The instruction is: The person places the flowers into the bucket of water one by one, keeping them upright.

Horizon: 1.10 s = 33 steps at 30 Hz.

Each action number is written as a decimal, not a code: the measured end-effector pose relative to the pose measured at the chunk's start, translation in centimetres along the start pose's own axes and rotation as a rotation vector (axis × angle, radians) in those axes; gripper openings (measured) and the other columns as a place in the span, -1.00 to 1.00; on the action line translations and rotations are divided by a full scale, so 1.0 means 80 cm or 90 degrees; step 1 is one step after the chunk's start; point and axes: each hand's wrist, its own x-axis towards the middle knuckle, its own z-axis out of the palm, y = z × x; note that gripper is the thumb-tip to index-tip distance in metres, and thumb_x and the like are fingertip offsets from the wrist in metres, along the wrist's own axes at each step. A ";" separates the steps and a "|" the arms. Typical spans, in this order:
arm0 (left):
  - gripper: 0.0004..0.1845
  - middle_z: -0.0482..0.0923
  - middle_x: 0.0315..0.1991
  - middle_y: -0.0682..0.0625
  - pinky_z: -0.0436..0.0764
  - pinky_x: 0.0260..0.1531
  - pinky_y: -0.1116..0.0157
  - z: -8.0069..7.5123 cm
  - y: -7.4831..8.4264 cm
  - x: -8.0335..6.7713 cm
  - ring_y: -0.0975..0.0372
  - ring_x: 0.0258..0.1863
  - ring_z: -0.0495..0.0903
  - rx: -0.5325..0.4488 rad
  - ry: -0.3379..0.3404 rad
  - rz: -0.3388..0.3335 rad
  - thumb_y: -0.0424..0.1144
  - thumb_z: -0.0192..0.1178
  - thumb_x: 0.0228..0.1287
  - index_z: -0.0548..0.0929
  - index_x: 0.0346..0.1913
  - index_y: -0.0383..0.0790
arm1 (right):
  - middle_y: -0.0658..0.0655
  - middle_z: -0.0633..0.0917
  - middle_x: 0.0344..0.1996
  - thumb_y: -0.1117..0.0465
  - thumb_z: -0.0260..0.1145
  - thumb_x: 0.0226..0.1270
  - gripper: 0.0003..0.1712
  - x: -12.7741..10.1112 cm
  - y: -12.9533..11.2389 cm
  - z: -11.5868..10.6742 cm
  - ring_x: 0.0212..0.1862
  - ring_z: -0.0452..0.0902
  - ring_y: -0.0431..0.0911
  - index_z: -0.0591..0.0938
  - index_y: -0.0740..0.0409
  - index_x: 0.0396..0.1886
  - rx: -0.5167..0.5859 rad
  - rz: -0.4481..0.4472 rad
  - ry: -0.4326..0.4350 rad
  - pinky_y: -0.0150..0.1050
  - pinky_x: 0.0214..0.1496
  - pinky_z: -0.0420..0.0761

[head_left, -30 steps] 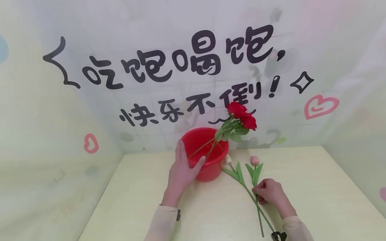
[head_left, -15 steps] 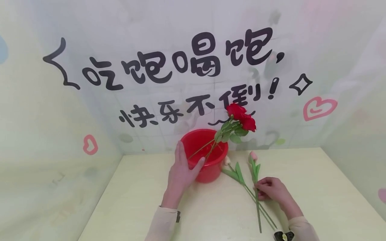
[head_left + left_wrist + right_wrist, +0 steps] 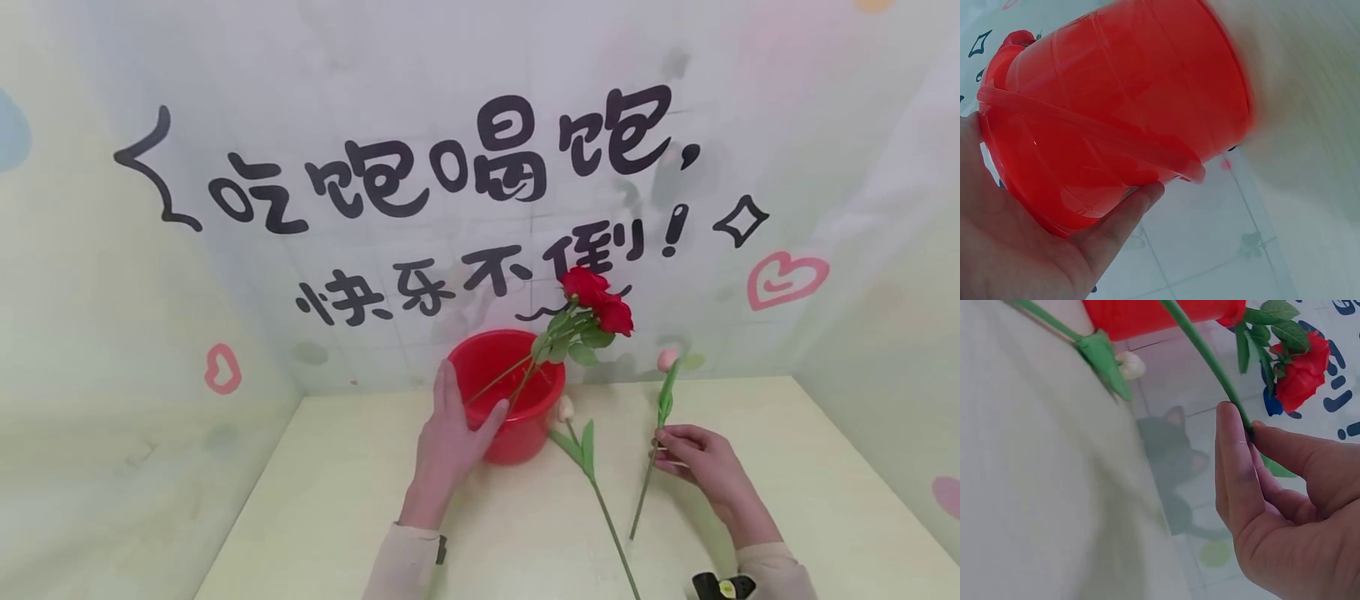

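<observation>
A red bucket (image 3: 525, 433) stands at the back of the table with red roses (image 3: 597, 300) leaning out of it to the right. My left hand (image 3: 472, 387) presses against the bucket's near side, fingers straight and thumb spread; the left wrist view shows the bucket (image 3: 1116, 106) against my palm. My right hand (image 3: 663, 446) pinches the green stem of a pink tulip (image 3: 667, 359) and holds it nearly upright above the table, right of the bucket. The right wrist view shows fingertips (image 3: 1235, 425) closed on that stem (image 3: 1200, 347). A white tulip (image 3: 592, 475) lies flat between my hands.
The pale wooden table (image 3: 360, 500) is boxed in by a printed backdrop (image 3: 480, 167) at the back and both sides. A black strap (image 3: 723, 587) sits on my right wrist at the bottom edge.
My right hand has lifted the pink tulip off the table, swung it upright and carried it right. The white tulip stays lying there. My left hand has not moved.
</observation>
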 end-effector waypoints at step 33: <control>0.27 0.22 0.58 -0.07 0.80 -0.11 -0.02 0.001 -0.001 0.001 -0.09 0.21 0.63 0.003 0.002 0.003 0.25 0.44 0.23 -0.19 0.74 -0.03 | 0.07 0.76 -0.30 0.32 0.39 0.49 -0.78 0.069 -0.163 0.110 -0.29 0.79 -0.14 0.60 0.36 -0.01 0.239 -0.248 0.137 -0.23 -0.06 0.78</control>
